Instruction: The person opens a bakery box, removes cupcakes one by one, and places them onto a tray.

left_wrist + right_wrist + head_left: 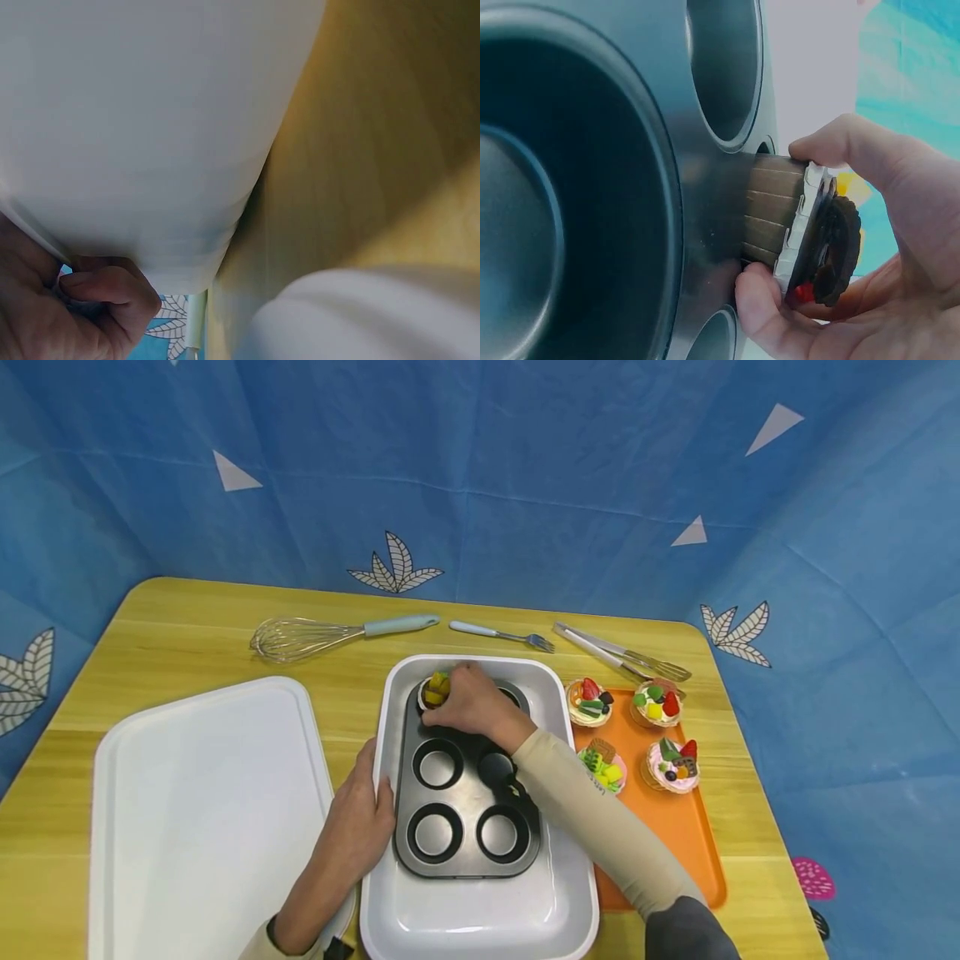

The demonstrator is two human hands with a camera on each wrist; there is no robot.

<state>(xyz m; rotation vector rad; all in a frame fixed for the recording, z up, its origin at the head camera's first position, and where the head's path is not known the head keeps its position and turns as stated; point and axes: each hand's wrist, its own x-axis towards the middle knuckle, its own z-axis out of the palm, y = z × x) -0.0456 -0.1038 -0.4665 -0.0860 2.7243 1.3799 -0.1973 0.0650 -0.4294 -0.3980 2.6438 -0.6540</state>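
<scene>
In the head view, a dark metal muffin tin (468,852) lies inside a deep white tray (480,914). My right hand (476,706) reaches over the tin's far end and grips a small cupcake (435,692) with yellow pieces on top, at the far left cup. The right wrist view shows thumb and fingers pinching the cupcake (772,202) by its sides, with a dark biscuit and a red piece on it; how deep its base sits in the cup is hidden. My left hand (360,822) holds the white tray's left rim, its fingers curled at the edge (112,289).
On the right, an orange tray (667,827) carries several fruit-topped cupcakes (672,766). A large white tray (210,818) lies to the left. Along the back are a whisk (337,633), a fork (502,635) and tongs (615,649). A blue patterned cloth hangs behind the table.
</scene>
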